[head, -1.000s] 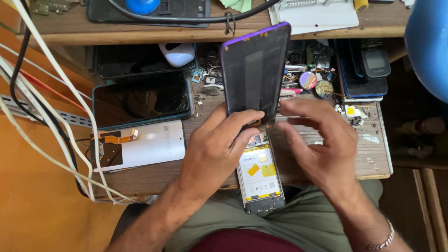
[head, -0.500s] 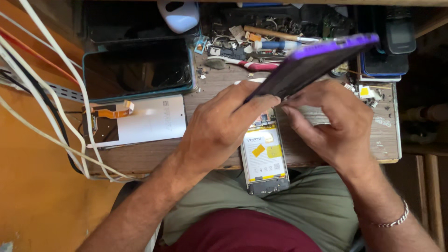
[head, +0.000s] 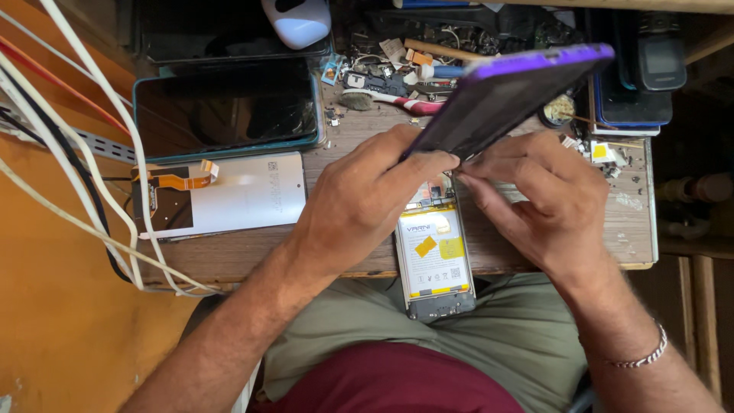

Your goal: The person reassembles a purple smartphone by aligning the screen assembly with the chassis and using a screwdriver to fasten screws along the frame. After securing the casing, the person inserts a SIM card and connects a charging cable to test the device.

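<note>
Holding the purple phone cover [head: 508, 99] tilted in the upper right of the frame, both hands pinch its lower edge above the opened phone [head: 434, 260], which lies face down at the near edge of the wooden surface [head: 252, 256] with its battery showing. The left hand [head: 367, 203] clamps the edge from the left with thumb and fingers; the right hand [head: 547, 203] grips just beside it, fingertips close to the left thumb.

As a judgement, the step goes best with a light, even pinch along the rim rather than the middle, keeping the cover from flexing and well off the loose parts [head: 397, 65] scattered behind it.

Counted: one purple cover, one opened phone, two hands. To the left lie one dark screen in a teal frame [head: 225, 107] and, just below it, one white display panel [head: 237, 195] with an orange ribbon cable [head: 176, 180]. Several white cables [head: 92, 153] cross the left side. One stack of small phones [head: 638, 76] sits at the upper right, and one bracelet [head: 646, 356] circles the right wrist.
</note>
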